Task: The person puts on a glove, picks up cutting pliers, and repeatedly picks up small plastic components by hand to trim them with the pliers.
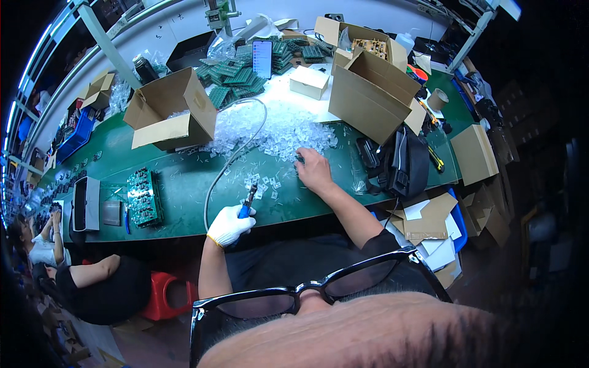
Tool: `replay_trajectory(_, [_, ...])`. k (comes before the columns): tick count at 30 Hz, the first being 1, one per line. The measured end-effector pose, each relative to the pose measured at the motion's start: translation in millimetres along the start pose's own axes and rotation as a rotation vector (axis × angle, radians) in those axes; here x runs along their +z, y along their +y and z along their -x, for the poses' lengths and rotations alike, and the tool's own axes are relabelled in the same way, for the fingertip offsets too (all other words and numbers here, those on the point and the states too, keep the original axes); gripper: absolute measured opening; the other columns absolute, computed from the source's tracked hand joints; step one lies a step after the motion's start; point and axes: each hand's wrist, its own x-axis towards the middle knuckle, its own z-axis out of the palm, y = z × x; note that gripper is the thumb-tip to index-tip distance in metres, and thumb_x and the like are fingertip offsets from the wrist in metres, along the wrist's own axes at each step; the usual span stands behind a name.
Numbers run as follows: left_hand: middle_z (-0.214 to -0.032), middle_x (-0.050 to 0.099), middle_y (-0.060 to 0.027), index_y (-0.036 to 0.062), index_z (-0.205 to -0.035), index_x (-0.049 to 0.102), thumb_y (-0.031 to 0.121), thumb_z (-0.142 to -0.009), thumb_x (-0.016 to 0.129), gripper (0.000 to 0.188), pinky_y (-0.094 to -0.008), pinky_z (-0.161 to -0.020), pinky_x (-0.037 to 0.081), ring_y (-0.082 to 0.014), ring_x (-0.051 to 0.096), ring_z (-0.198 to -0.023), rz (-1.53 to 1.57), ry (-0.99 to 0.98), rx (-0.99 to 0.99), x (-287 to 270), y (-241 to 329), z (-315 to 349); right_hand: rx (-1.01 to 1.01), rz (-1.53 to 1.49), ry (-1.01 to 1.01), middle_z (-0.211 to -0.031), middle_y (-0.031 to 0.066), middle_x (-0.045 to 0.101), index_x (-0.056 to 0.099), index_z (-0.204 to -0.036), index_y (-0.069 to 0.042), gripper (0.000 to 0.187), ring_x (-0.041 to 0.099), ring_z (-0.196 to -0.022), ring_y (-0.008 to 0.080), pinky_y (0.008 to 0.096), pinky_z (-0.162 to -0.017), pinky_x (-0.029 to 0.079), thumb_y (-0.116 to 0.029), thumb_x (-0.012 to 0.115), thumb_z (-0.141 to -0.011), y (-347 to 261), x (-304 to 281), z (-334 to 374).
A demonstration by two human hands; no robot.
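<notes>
My left hand (229, 226), in a white work glove, is closed around blue-handled pliers (248, 205) whose dark jaws point up and away from me. Several small clear plastic pieces (266, 186) lie beside the jaws, scattered on the green tabletop (184, 208). Bare and farther right, my right hand (315, 170) rests at the near edge of a large heap of clear plastic pieces (270, 126). Its fingers are drawn together, and whatever is between them is too small to name. A grey hose (230, 161) curves from near my left hand over the heap.
Open cardboard boxes (169, 116) (374, 92) flank the heap. Behind it are stacked green circuit boards (236, 76), a phone (262, 59) and a small white box (308, 82). A black bag (406, 162) lies right. More boards (144, 196) sit left, near a seated person (101, 285).
</notes>
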Motion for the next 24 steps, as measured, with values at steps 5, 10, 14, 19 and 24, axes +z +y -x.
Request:
replay_trajectory(5, [-0.082, 0.071, -0.0048, -0.0054, -0.114, 0.076, 0.021, -0.087, 0.080, 0.038, -0.0320, -0.071, 0.055, -0.0136, 0.067, -0.071, 0.004, 0.014, -0.002, 0.3, -0.4, 3.7, -0.077, 0.027, -0.029, -0.108, 0.0192, 0.074, 0.074, -0.115, -0.007, 0.025, 0.073, -0.099, 0.0431, 0.0525, -0.087, 0.059, -0.009, 0.076, -0.090, 9.4, 13.9, -7.5])
replay_trajectory(10, [-0.083, 0.072, -0.0056, -0.0053, -0.116, 0.076, 0.021, -0.087, 0.080, 0.039, -0.0319, -0.072, 0.055, -0.0138, 0.068, -0.072, -0.004, 0.007, -0.001, 0.2, 1.9, 1.8, 0.055, -0.334, -0.081, -0.101, 0.0120, 0.074, 0.076, -0.118, -0.005, 0.026, 0.074, -0.090, 0.0281, 0.0407, -0.081, 0.060, -0.005, 0.077, -0.092, 9.5, 14.4, 0.0])
replay_trajectory(14, [-0.084, 0.073, -0.0059, -0.0044, -0.118, 0.077, 0.022, -0.088, 0.080, 0.040, -0.0319, -0.072, 0.056, -0.0139, 0.069, -0.073, -0.025, -0.001, -0.012, -1.5, 1.2, 2.3, 0.313, -0.995, -0.338, -0.102, 0.0044, 0.072, 0.075, -0.122, -0.001, 0.025, 0.069, -0.088, 0.0150, 0.0301, -0.080, 0.059, -0.002, 0.077, -0.097, 0.8, 22.1, 11.5])
replay_trajectory(19, [-0.084, 0.073, -0.0057, -0.0029, -0.118, 0.077, 0.023, -0.089, 0.080, 0.040, -0.0318, -0.072, 0.056, -0.0138, 0.069, -0.073, -0.071, -0.001, -0.024, -0.3, 6.4, 3.3, 0.480, -1.375, -0.454, -0.109, 0.0076, 0.072, 0.072, -0.123, 0.002, 0.023, 0.073, -0.094, 0.0201, 0.0341, -0.087, 0.063, 0.002, 0.074, -0.100, -11.6, 25.1, 18.7])
replay_trajectory(24, [-0.081, 0.072, -0.0061, -0.0055, -0.120, 0.074, 0.023, -0.089, 0.078, 0.042, -0.0323, -0.072, 0.054, -0.0143, 0.067, -0.073, -0.094, -0.004, -0.023, 0.5, 11.5, 7.1, 0.589, -1.493, -0.500, -0.113, 0.0109, 0.073, 0.071, -0.123, 0.004, 0.022, 0.075, -0.104, 0.0246, 0.0377, -0.093, 0.064, 0.002, 0.073, -0.102, -21.0, 26.8, 18.3])
